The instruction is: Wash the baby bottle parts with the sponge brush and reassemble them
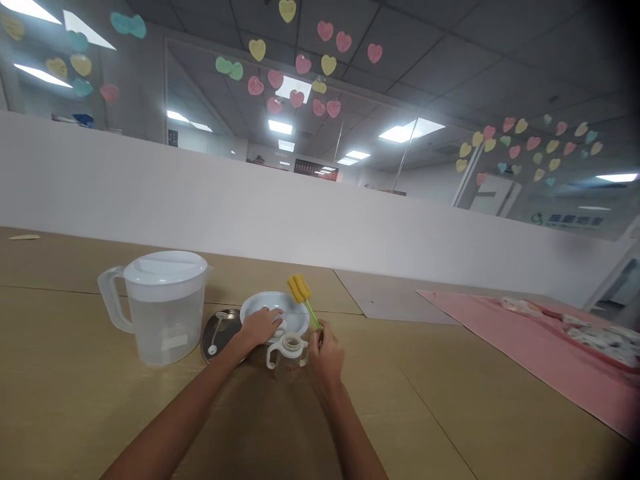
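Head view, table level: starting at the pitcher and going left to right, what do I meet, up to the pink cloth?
Pitcher → metal plate → bottle → right hand → pink cloth.

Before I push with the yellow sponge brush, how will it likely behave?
The sponge brush is probably light, being slim. Its yellow head looks like foam, so should squash. The thin green stem may flex a little.
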The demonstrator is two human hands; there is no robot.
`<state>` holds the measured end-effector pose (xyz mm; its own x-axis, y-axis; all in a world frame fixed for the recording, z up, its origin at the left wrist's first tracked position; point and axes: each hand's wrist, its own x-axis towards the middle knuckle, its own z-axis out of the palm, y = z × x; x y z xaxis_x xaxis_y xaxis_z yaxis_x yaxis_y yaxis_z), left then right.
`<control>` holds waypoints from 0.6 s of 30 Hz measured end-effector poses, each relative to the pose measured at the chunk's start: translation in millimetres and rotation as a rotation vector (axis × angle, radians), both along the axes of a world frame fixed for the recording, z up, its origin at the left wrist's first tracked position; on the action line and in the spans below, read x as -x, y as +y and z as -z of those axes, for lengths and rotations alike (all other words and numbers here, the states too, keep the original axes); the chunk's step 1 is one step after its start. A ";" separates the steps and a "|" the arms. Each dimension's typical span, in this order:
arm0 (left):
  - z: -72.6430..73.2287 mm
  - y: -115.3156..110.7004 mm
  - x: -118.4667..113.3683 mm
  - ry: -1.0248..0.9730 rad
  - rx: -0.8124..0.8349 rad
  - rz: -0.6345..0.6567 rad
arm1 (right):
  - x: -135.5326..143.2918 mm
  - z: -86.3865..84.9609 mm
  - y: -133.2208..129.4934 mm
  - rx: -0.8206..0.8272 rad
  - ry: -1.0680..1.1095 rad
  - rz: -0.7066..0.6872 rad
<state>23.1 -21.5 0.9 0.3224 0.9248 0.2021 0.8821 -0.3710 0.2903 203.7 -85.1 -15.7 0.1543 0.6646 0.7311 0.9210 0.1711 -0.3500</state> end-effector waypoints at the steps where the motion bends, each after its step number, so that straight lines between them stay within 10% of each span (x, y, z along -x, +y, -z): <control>1: 0.6 0.4 0.5 0.000 0.006 0.021 | -0.4 0.1 0.3 -0.004 -0.002 0.000; 18: -27.0 -3.2 9.6 -0.095 -0.015 0.099 | -3.8 -0.8 1.4 -0.046 0.013 0.022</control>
<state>13.5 -24.8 28.0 0.3904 0.8861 0.2499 0.8097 -0.4596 0.3648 207.5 -83.7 -14.9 0.1787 0.6263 0.7588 0.9200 0.1670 -0.3545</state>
